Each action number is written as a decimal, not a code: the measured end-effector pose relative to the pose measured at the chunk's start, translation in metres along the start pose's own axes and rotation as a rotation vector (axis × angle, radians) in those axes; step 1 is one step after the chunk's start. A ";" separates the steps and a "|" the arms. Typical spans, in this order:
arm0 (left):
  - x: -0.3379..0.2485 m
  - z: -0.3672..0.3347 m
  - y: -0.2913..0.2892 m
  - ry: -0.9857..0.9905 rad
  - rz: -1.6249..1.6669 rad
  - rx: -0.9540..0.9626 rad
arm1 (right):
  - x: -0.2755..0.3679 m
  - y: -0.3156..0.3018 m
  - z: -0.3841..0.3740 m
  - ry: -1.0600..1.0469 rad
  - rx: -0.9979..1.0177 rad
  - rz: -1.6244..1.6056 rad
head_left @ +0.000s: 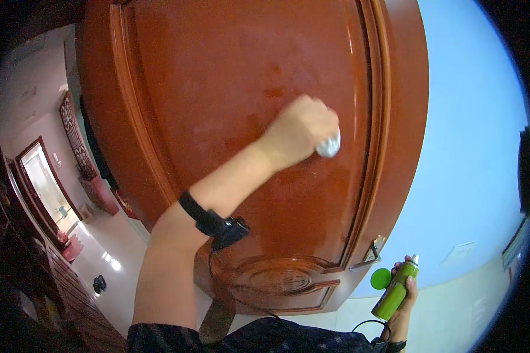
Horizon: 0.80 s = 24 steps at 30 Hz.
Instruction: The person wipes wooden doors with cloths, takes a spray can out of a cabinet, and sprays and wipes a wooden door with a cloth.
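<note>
My left hand (pixel 305 126) is raised against the brown panelled door (pixel 229 70), closed in a fist and slightly blurred. A crumpled white wad (pixel 328 146), cloth or tissue, sticks out from under its fingers at the door's surface; most of it is hidden. At the lower right, my right hand (pixel 407 294) is wrapped around a green spray can (pixel 396 291). The can leans to the right with its white nozzle uppermost. A round green cap (pixel 381 279) shows beside the can, next to the fingers; how it is held cannot be made out.
A metal door handle (pixel 369 256) juts out just left of the can. Pale blue wall (pixel 471 147) stretches along the right. Past the door's left edge, a shiny floor (pixel 115 259) with dark shoes (pixel 99 285) leads to a bright doorway (pixel 47 182). A black device (pixel 227 230) is strapped to my left forearm.
</note>
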<state>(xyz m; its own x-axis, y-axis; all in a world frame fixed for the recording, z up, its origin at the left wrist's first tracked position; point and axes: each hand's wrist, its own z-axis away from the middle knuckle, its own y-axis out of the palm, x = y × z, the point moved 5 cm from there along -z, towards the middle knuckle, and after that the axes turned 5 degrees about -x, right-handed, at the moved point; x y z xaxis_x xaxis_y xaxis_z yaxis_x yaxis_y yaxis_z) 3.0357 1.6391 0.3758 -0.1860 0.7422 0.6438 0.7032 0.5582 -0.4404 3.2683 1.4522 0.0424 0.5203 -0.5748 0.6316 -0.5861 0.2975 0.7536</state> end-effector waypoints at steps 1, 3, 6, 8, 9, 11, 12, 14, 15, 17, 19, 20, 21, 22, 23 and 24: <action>0.014 -0.004 -0.015 -0.038 -0.059 -0.292 | -0.001 -0.014 -0.003 -0.008 0.009 0.022; 0.058 -0.011 -0.047 -0.133 -0.313 -0.530 | -0.006 -0.038 -0.005 -0.011 0.005 0.037; 0.093 -0.010 -0.055 -0.315 -0.405 -0.628 | -0.017 -0.070 -0.014 -0.063 -0.045 0.036; 0.076 -0.012 -0.018 -0.253 -0.478 -0.529 | -0.023 -0.081 -0.016 -0.051 -0.084 0.043; 0.058 -0.017 0.003 -0.155 -0.573 -0.463 | -0.024 -0.085 -0.015 -0.035 -0.123 0.058; 0.042 -0.017 0.021 -0.198 -0.516 -0.462 | -0.028 -0.093 -0.021 -0.033 -0.103 0.063; 0.035 -0.015 0.028 -0.183 -0.453 -0.421 | -0.028 -0.094 -0.023 -0.033 -0.079 0.068; 0.028 -0.007 0.037 -0.141 -0.397 -0.369 | -0.024 -0.094 -0.023 -0.022 -0.052 0.069; 0.023 0.001 0.040 -0.145 -0.403 -0.367 | -0.024 -0.093 -0.025 -0.013 -0.019 0.067; 0.003 0.018 0.053 -0.093 -0.279 -0.265 | -0.026 -0.087 -0.027 -0.013 -0.012 0.050; -0.026 0.043 0.067 -0.084 -0.151 -0.180 | -0.024 -0.082 -0.029 -0.011 -0.013 0.031; -0.040 0.048 0.071 -0.057 -0.120 -0.153 | -0.023 -0.082 -0.030 -0.008 0.014 0.043; -0.040 0.048 0.069 -0.056 -0.112 -0.151 | -0.023 -0.082 -0.030 -0.006 0.040 0.054; -0.040 0.047 0.067 0.021 -0.127 -0.095 | -0.022 -0.084 -0.026 -0.005 0.032 0.054; -0.044 0.045 0.062 0.095 -0.157 -0.042 | -0.023 -0.090 -0.027 0.005 0.042 0.082; -0.036 0.039 0.053 0.102 -0.195 -0.172 | -0.024 -0.094 -0.031 0.014 0.053 0.109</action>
<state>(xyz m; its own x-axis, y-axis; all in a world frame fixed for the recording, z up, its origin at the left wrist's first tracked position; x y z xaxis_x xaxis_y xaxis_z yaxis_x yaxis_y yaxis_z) 3.0527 1.6569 0.3051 -0.2655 0.5806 0.7697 0.7684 0.6096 -0.1948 3.3301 1.4619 -0.0382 0.4601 -0.5304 0.7120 -0.6715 0.3168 0.6699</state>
